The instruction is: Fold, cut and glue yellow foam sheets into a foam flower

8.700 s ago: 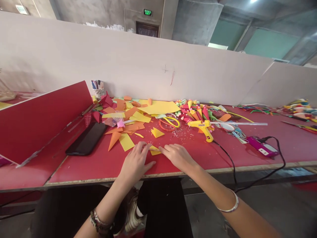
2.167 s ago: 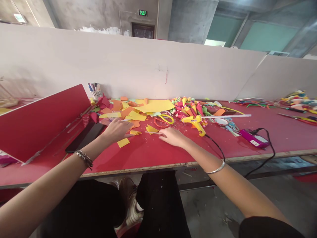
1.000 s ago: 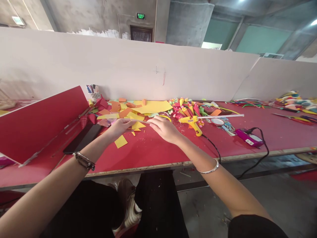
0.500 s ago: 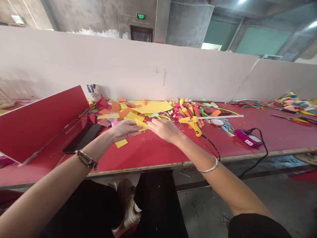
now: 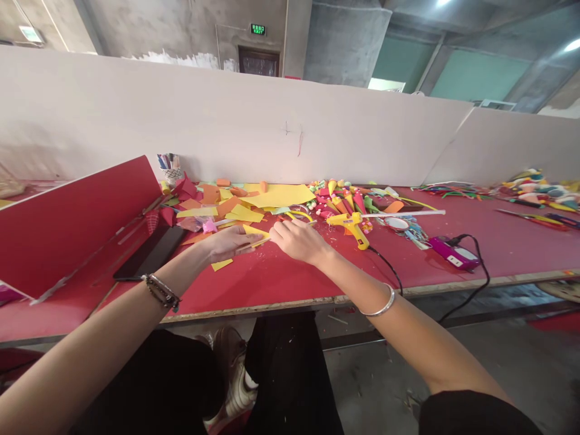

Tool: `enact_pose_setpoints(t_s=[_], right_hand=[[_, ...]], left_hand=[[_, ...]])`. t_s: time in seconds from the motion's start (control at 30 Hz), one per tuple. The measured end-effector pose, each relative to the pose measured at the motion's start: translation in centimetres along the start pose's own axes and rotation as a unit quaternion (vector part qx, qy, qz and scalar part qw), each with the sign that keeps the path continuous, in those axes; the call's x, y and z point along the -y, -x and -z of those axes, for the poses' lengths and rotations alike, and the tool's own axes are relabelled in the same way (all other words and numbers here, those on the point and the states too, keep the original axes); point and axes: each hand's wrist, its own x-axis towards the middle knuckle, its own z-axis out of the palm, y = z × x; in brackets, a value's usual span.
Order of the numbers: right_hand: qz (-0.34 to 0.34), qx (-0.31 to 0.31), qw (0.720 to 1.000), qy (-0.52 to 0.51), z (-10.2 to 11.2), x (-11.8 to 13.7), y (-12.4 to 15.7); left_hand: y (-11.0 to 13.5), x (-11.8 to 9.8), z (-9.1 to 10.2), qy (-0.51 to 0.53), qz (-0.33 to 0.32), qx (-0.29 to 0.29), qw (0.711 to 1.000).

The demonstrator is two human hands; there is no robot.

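Note:
Both hands meet over the front middle of the red table. My left hand [image 5: 229,243] is closed on the left part of a small piece of yellow craft sheet [image 5: 254,231]; whether it is paper or felt I cannot tell. At its right end, the curled fingers of my right hand [image 5: 296,239] pinch the same piece. A thin pale edge or strip runs below it between the hands. Another small yellow scrap [image 5: 222,264] lies on the table just under my left hand. To the right of my right hand rests a yellow glue gun [image 5: 351,225] with a long glue stick in its back.
Yellow and orange sheets [image 5: 278,196] are heaped behind my hands, beside small colourful cone figures [image 5: 347,199]. A black flat object [image 5: 151,254] and a leaning red board [image 5: 81,223] stand left. A purple power socket [image 5: 454,252] with a cord lies right. Behind stands a white partition [image 5: 235,121].
My left hand has turned and flattened over the yellow piece, which now tilts lower and shows less of its face. The right hand has barely shifted.

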Motion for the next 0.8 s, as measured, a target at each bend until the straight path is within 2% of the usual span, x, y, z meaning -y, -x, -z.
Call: enact_pose_setpoints(t_s=[0.13,0.3,0.43,0.57,0.67,0.8], right_hand=[[0.015,0.000,1.000,0.000,0.3,0.1,0.0],[0.028,0.021,0.998,-0.048,0.4,0.2,0.0],[-0.008,0.069,0.992,-0.104,0.4,0.5,0.3],[-0.056,0.111,0.977,-0.173,0.7,0.8,0.4],[-0.076,0.135,0.956,-0.249,0.9,0.6,0.4],[-0.081,0.151,0.931,-0.324,1.2,0.2,0.3]], left_hand=[[0.8,-0.3,-0.7,-0.024,0.000,0.051,0.998],[1.3,-0.6,-0.9,-0.138,-0.071,0.060,0.986],[1.2,-0.1,-0.8,-0.250,-0.110,0.053,0.961],[1.3,0.3,-0.9,-0.330,-0.114,0.038,0.936],[1.4,0.4,-0.8,-0.312,-0.121,0.063,0.940],[1.5,0.5,-0.5,-0.179,-0.104,0.137,0.969]])
